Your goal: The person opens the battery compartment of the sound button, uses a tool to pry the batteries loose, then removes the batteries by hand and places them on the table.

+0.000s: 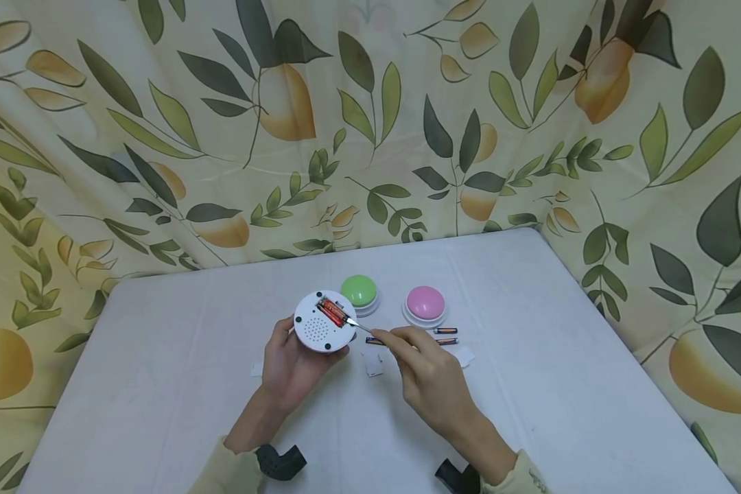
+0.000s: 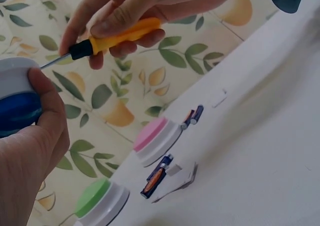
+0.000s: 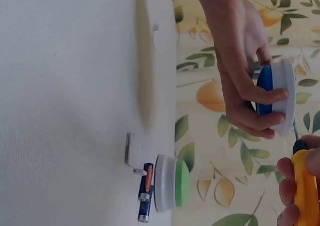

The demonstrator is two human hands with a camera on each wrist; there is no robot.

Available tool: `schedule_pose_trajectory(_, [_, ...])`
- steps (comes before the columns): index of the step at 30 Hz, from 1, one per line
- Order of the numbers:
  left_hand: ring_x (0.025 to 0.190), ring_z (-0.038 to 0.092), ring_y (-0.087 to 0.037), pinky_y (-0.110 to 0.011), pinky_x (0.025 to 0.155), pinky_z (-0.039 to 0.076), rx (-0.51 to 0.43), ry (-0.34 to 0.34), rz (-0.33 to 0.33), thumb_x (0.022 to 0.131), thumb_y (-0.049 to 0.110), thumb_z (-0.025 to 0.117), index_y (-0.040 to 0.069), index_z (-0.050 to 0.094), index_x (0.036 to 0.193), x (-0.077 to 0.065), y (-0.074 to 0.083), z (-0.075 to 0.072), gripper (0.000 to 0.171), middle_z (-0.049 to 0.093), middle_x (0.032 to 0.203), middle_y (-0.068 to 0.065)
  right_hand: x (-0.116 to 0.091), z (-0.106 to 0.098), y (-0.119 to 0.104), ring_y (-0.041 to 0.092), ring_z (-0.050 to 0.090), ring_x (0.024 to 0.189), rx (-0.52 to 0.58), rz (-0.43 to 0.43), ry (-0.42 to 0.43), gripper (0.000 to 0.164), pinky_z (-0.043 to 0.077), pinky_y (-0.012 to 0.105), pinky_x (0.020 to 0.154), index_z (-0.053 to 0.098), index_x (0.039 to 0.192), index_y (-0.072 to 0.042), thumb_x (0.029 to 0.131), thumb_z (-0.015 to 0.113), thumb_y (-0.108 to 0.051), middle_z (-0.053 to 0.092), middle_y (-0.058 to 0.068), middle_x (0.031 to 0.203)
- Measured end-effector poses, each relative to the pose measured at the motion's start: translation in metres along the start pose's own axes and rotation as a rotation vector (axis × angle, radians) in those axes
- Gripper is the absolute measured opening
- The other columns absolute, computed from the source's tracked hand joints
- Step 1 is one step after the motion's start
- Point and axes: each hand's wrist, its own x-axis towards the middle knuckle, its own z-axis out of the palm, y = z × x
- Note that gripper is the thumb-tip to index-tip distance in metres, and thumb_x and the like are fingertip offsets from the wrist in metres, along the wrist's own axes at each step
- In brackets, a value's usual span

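Observation:
My left hand [image 1: 287, 374] grips a round white push-button [image 1: 311, 335] with its speaker-holed underside facing up. Its blue dome [image 2: 20, 113] points down, as both wrist views show. In the underside an uncovered battery compartment holds orange-red batteries [image 1: 331, 312]. My right hand [image 1: 432, 377] holds a screwdriver [image 2: 127, 34] by its yellow handle, thumb and fingers around it. The metal shaft [image 1: 359, 326] reaches to the compartment's right edge, by the end of the batteries. Both hands are raised above the white table.
A green push-button [image 1: 358, 291] and a pink push-button [image 1: 425, 302] stand behind on the white-covered table [image 1: 568, 384]. Loose batteries [image 1: 446, 331] lie in front of them, near small white plastic pieces [image 1: 373, 363]. A leaf-patterned curtain [image 1: 370, 165] hangs along the back.

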Motion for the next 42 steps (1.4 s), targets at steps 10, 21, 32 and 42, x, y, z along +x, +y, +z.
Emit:
schedule_pose_trajectory(10, [0.130, 0.055, -0.035, -0.033, 0.096, 0.051, -0.019, -0.009, -0.033, 0.108, 0.042, 0.005, 0.027, 0.012, 0.165, 0.001, -0.002, -0.002, 0.060, 0.026, 0.162, -0.012, 0.000, -0.008, 0.004, 0.012, 0.069, 0.099, 0.037, -0.013, -0.049, 0.046, 0.060, 0.024, 0.080, 0.072, 0.131, -0.018, 0.093, 0.068, 0.008, 0.071, -0.003, 0.109])
schedule_pose_trajectory(21, [0.130, 0.053, -0.033, -0.036, 0.102, 0.048, 0.025, -0.011, -0.111, 0.109, 0.044, 0.006, 0.025, 0.009, 0.168, 0.002, -0.002, -0.002, 0.062, 0.018, 0.169, -0.014, 0.011, -0.022, 0.020, 0.014, 0.070, 0.098, 0.022, -0.133, -0.071, 0.052, 0.061, 0.028, 0.080, 0.072, 0.130, -0.021, 0.088, 0.074, 0.009, 0.072, 0.000, 0.112])
schedule_pose_trajectory(32, [0.132, 0.050, -0.033, -0.037, 0.105, 0.044, 0.033, -0.042, -0.221, 0.109, 0.044, 0.008, 0.024, 0.009, 0.168, 0.003, -0.004, -0.003, 0.062, 0.017, 0.170, -0.015, 0.037, -0.043, 0.040, 0.019, 0.068, 0.105, -0.111, -0.289, -0.170, 0.051, 0.061, 0.034, 0.088, 0.070, 0.133, -0.017, 0.088, 0.076, 0.006, 0.072, 0.001, 0.117])
schedule_pose_trajectory(42, [0.133, 0.048, -0.033, -0.035, 0.104, 0.046, 0.027, -0.067, -0.303, 0.109, 0.045, 0.010, 0.019, 0.003, 0.168, 0.000, -0.008, 0.000, 0.065, 0.016, 0.170, -0.021, 0.064, -0.058, 0.048, 0.021, 0.066, 0.108, -0.308, -0.459, -0.284, 0.054, 0.055, 0.037, 0.089, 0.069, 0.131, -0.013, 0.082, 0.082, 0.005, 0.072, 0.000, 0.119])
